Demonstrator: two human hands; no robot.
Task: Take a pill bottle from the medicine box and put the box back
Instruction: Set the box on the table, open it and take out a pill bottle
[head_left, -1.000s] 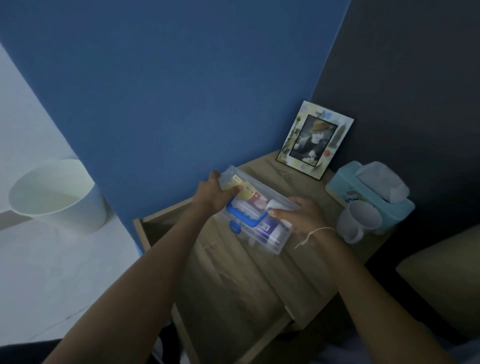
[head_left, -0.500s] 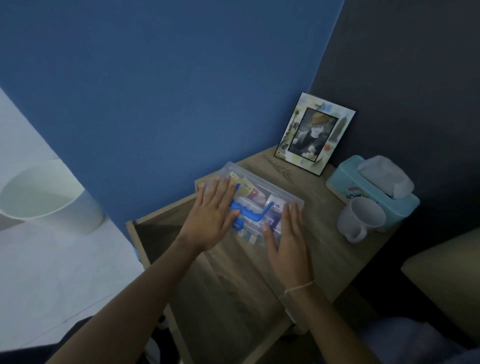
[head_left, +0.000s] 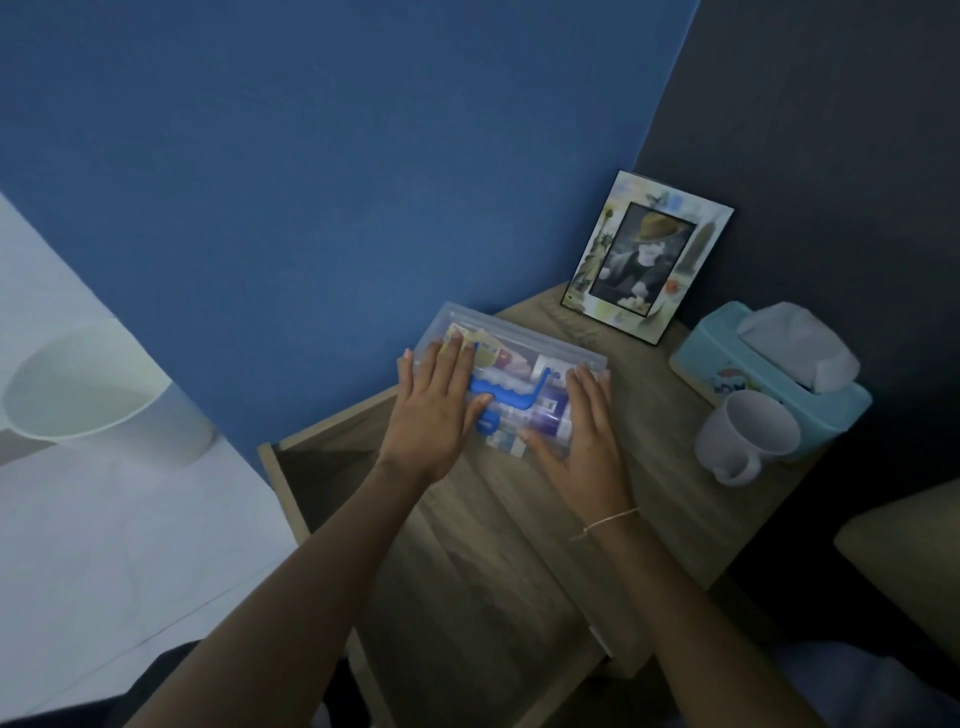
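Head view showed the clear plastic medicine box with a blue handle (head_left: 511, 384) lying flat on the wooden bedside worktop (head_left: 649, 467), lid seemingly shut, beside the open drawer (head_left: 322, 457); no pill bottle was out yet, so I judged taking the bottle and returning the box both remained. The left hand (head_left: 434, 415) lay flat, fingers spread, on the box's left end, and the right hand (head_left: 589, 434) rested open-palmed on its right end, neither grip closed around anything.
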